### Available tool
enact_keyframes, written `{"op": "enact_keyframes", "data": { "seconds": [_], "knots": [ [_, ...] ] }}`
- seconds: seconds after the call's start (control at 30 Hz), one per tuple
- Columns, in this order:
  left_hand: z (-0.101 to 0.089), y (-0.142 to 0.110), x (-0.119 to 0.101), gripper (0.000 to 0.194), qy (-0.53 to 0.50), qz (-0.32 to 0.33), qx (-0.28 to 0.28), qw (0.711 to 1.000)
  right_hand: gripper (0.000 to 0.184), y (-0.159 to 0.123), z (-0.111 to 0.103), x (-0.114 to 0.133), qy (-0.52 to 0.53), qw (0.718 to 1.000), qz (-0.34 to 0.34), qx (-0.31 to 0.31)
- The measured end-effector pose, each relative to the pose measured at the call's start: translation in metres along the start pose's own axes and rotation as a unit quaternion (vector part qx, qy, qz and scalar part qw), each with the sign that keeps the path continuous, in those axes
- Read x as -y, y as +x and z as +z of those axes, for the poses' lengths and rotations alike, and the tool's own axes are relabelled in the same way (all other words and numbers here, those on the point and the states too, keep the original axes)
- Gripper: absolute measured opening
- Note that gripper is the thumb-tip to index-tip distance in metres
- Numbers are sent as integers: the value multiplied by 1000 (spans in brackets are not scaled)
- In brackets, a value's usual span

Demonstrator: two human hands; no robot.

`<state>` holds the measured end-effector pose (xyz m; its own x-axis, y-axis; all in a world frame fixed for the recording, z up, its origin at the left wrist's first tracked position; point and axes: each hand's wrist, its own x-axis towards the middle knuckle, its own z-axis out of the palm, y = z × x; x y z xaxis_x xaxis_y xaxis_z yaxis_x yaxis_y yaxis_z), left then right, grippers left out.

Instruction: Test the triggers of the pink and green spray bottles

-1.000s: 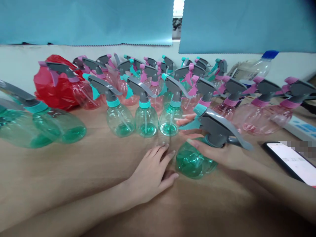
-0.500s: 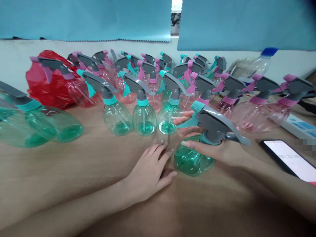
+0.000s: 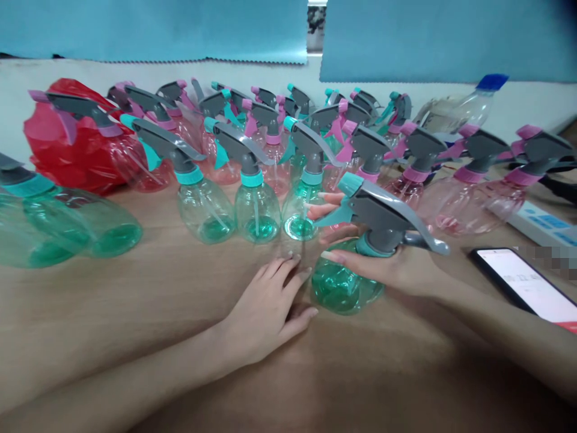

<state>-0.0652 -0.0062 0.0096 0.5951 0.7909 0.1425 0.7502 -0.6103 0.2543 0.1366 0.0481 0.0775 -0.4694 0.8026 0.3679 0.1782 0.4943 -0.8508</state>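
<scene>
A green see-through spray bottle [image 3: 336, 282] with a grey head and turquoise nozzle stands on the wooden table before me. My right hand [image 3: 383, 267] grips it below the head, thumb across the front and fingers stretched out behind. Just left of its base, my left hand [image 3: 270, 294] lies palm down on the table, fingers open and holding nothing. Beyond the hands, three green spray bottles stand side by side, the middle one [image 3: 256, 210] between a left one [image 3: 205, 210] and a right one [image 3: 302, 207].
Pink spray bottles [image 3: 460, 201] line the right, with more pink and green ones crowded behind. Further green bottles [image 3: 103, 222] stand at the left, near a red plastic bag [image 3: 67, 144]. On the right lie a phone [image 3: 527, 285] and a blue-capped clear bottle [image 3: 478, 108].
The whole view has shifted slightly, so everything sits a little further left and higher. My right hand keeps its grip on the spray bottle, and my left hand stays flat.
</scene>
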Motion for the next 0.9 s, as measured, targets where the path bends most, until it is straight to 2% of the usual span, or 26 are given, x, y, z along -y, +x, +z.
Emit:
{"op": "enact_keyframes", "data": {
  "seconds": [0.2,0.37,0.47,0.67,0.8,0.9],
  "knots": [
    [-1,1,0,51,7,2,3,1000,43,0,-1,-4,-1,999,-33,17],
    [-1,1,1,51,13,7,9,1000,29,0,0,-4,-3,999,-50,7],
    [-1,1,1,50,13,8,10,1000,27,-1,0,-5,-10,999,-44,11],
    [0,0,2,57,8,8,-7,1000,41,0,-2,-3,-29,997,-67,19],
    [1,0,2,55,9,6,-3,1000,51,1,-2,1,-33,999,-41,13],
    [0,0,2,55,8,5,0,1000,52,-1,-1,1,-34,999,-23,-4]
  ]
}}
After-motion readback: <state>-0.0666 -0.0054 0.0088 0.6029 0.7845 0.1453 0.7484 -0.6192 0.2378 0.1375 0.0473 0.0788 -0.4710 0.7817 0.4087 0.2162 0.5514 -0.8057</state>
